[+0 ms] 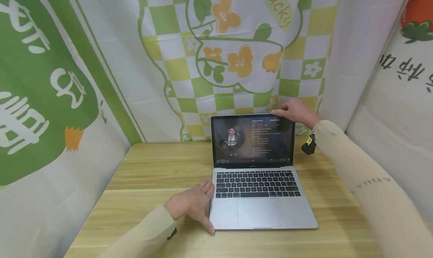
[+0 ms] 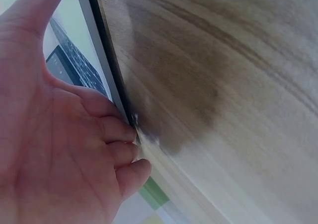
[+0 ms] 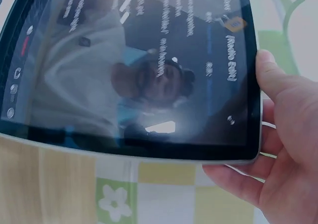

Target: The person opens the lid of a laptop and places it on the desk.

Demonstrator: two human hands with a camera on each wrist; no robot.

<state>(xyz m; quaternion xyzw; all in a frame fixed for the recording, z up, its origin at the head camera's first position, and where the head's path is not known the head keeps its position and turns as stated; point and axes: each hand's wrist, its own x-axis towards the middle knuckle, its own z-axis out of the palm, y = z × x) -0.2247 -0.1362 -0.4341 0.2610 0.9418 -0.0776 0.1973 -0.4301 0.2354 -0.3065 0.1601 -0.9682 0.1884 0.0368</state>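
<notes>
A silver laptop stands unfolded on the wooden table, its screen upright and lit with a round portrait and lines of text. My right hand holds the screen's upper right corner. In the right wrist view, the thumb lies at the screen's edge, with the other fingers behind the lid. My left hand rests against the left side of the keyboard half, its thumb spread toward the front corner. The left wrist view shows the palm and fingertips along the laptop's thin edge.
The light wood table reaches back to a patterned cloth, which hangs close behind the screen. More printed cloth hangs at the left and right. A black device is by my right wrist.
</notes>
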